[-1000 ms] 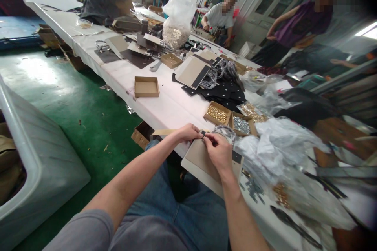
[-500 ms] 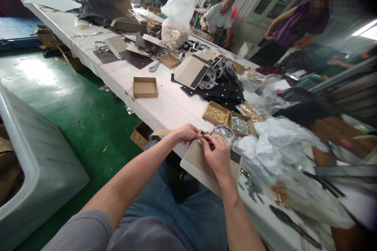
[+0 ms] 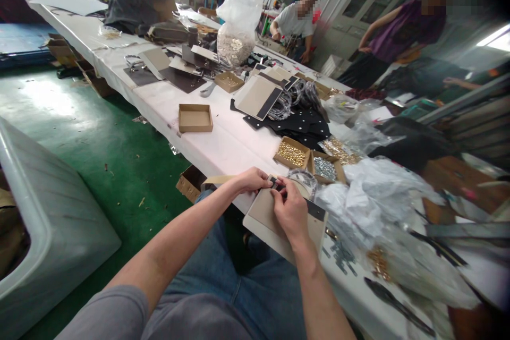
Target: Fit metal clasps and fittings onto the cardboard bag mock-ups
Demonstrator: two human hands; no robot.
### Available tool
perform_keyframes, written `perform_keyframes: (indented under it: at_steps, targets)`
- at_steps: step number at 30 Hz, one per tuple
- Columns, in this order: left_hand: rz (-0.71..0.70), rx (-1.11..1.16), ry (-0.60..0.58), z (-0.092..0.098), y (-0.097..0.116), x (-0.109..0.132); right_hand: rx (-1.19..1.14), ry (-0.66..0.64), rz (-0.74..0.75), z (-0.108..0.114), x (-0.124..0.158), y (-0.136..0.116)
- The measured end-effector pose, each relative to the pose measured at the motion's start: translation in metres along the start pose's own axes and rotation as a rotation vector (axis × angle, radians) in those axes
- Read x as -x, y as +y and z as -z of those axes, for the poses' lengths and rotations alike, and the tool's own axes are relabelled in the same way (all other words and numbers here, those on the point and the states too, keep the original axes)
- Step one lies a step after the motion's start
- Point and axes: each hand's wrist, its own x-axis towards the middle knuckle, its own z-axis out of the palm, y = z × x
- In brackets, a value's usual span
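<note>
A beige panel (image 3: 266,212) with a dark strip along its far edge lies tilted at the table's near edge, above my lap. My left hand (image 3: 255,179) is closed on the panel's far left corner, thumb on the dark strip. Bent over the same strip, my right hand (image 3: 291,204) has its fingers pinched together; anything between them is too small or hidden to make out. A coil of clear-wrapped grey cord or handle (image 3: 303,176) lies just behind the panel. Close by stand a small box of gold-coloured hardware (image 3: 292,153) and a box of silver pieces (image 3: 324,168).
A shallow cardboard box (image 3: 195,118) sits left on the white table (image 3: 239,149). Black studded pieces (image 3: 298,126) and stacked beige panels (image 3: 257,96) lie beyond. Plastic bags (image 3: 374,191) crowd the right. A large grey bin (image 3: 59,212) stands left. Two people are across the table.
My right hand has shifted slightly left and up along the dark strip, uncovering a little more of it. My left hand keeps its hold on the panel.
</note>
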Motion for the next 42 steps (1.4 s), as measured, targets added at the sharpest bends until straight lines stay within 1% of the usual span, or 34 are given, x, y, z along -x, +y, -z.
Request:
perform_keyframes:
  at_steps: [7, 13, 16, 23, 28, 34, 39, 42]
  targets:
    - [-0.033, 0.020, -0.029, 0.001, -0.003, 0.000, 0.014, -0.029, -0.033, 0.000, -0.001, -0.001]
    - [-0.019, 0.009, -0.032, 0.001, -0.002, 0.003, -0.015, -0.021, 0.025, -0.004, -0.002, 0.007]
    - [0.010, 0.025, -0.014, 0.001, 0.002, 0.003, -0.011, -0.029, 0.072, -0.005, -0.001, 0.009]
    - [0.073, 0.044, 0.019, -0.001, 0.015, 0.005, -0.007, -0.048, 0.098, -0.002, 0.001, 0.010]
    - [0.094, 0.039, 0.051, -0.003, 0.018, 0.006, -0.003, -0.041, 0.117, -0.002, 0.002, 0.012]
    - [0.028, 0.051, 0.017, -0.002, 0.014, 0.010, -0.113, -0.005, 0.019, 0.002, 0.002, 0.010]
    - [0.016, 0.049, -0.021, 0.000, 0.011, 0.009, -0.154, 0.030, 0.095, 0.006, -0.001, 0.006]
    - [0.016, 0.043, -0.038, 0.001, 0.010, 0.007, -0.152, 0.024, 0.103, 0.006, -0.001, 0.007]
